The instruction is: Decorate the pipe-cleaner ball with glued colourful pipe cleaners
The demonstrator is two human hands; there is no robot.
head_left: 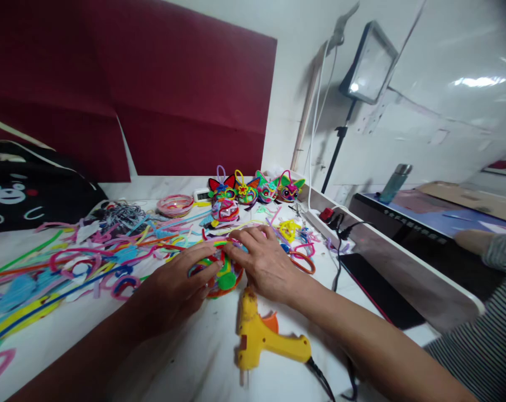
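Between my two hands sits a colourful pipe-cleaner craft piece (pixel 227 281), with green, yellow, red and orange parts showing. My left hand (pixel 185 279) is closed around its left side, thumb lying across the front. From the right, my right hand (pixel 259 258) bends its fingers over the top and presses on it. Both hands partly cover the piece. Just below my right hand lies a yellow hot glue gun (pixel 263 340) with an orange trigger, its nozzle pointing toward the piece.
Several finished pipe-cleaner animal heads (pixel 247 190) stand at the back. Loose pipe cleaners (pixel 94 257) cover the left side. A dark phone (pixel 381 290) and a power strip (pixel 328 223) lie right. A person in a striped sleeve (pixel 487 318) is at the right edge.
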